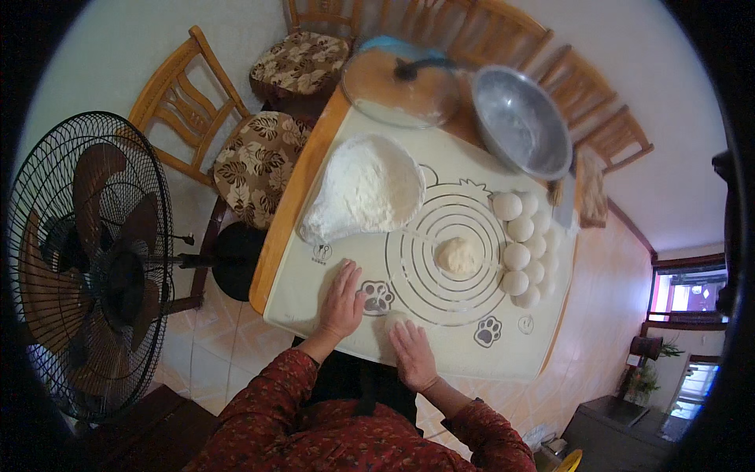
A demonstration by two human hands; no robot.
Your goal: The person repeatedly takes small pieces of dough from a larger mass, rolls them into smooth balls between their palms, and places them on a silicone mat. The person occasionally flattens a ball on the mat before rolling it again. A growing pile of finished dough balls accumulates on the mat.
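Note:
My left hand (344,304) rests flat near the front left of the silicone pastry mat (448,360), beside a printed paw, with nothing visible in it. Under the fingers of my right hand (411,348), at the mat's front edge, lies a small dough ball (395,319), partly covered. A rough lump of dough (459,256) sits within the printed circles. On the mat's right side, smooth dough balls (516,256) stand in several close rows. Left of the circles is a bag of white flour (371,189), spread wide like a bowl.
At the table's back are a glass lid (401,88) and a large metal bowl (522,121). Wooden chairs (189,112) stand around the far and left sides. A black floor fan (91,265) is at the left. A brush (555,192) lies near the right edge.

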